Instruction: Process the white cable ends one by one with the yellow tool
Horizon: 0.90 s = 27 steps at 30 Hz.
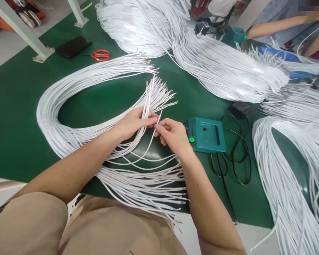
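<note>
My left hand (136, 122) is closed around a few white cables (146, 102), their ends pointing up past the fingers. Just to its right, my right hand (171, 134) pinches a single white cable (151, 143) near its tip. The fingertips of both hands almost meet. Beneath and behind the left hand lies a large bundle of white cables (49, 106), bent in a U, with its ends fanned toward the middle. More loose cable ends (149, 187) spread below my wrists over the table's front edge. Right beside my right hand sits a small teal device (207, 134) with a green button.
On the green table (13, 117) lie red-handled scissors (101, 55) and a black phone (73, 46). Black cords (240, 156) and a black adapter (241, 110) are right of the device. Big cable bundles (223, 67) fill the back and right. A co-worker's arm (279, 28) shows at upper right.
</note>
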Motion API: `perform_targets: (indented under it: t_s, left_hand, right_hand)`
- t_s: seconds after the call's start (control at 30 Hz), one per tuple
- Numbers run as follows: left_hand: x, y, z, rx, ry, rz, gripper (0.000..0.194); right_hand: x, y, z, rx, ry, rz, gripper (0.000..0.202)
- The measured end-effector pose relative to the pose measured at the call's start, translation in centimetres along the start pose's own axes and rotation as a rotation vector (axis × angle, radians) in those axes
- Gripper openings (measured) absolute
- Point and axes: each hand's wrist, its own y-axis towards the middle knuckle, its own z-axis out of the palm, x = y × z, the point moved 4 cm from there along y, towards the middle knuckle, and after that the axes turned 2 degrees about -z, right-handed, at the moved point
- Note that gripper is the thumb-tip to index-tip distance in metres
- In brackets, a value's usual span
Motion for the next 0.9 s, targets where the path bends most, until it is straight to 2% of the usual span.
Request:
perform_targets:
  t_s: [0.07,0.1,0.2,0.27,0.43,0.57,0.73,0.9]
  left_hand:
    - [-0.2,0.0,0.2,0.005,0.005,0.017,0.034]
    - [-0.2,0.0,0.3,0.003,0.019,0.019,0.034]
    - [-0.2,-0.2,0.6,-0.001,0.102,0.030,0.035]
    - [-0.2,-0.3,0.9,0.016,0.207,0.068,0.033]
    - [-0.1,-0.6,1.0,0.047,0.375,0.151,0.028]
    - [-0.2,-0.7,1.1,0.108,0.326,0.101,0.027]
    - [-0.3,-0.7,1.2,0.117,0.214,0.082,0.027]
    - [0.1,-0.5,1.3,0.115,0.202,0.143,0.027]
  right_hand:
    - [0.1,-0.1,0.1,0.043,-0.023,0.026,0.020]
    - [0.1,-0.1,0.0,0.018,-0.049,0.023,0.019]
    - [0.5,0.0,-0.9,-0.157,-0.052,-0.035,0.019]
    - [0.7,0.1,-1.1,-0.203,-0.001,-0.061,0.022]
    - [0.6,0.4,-0.9,-0.170,0.098,-0.046,0.019]
    - [0.1,0.5,-1.0,-0.151,0.282,-0.017,0.015]
    - [-0.3,0.5,-0.5,-0.070,0.568,0.122,0.016]
    - [-0.2,0.4,-0.5,-0.061,0.616,0.182,0.017]
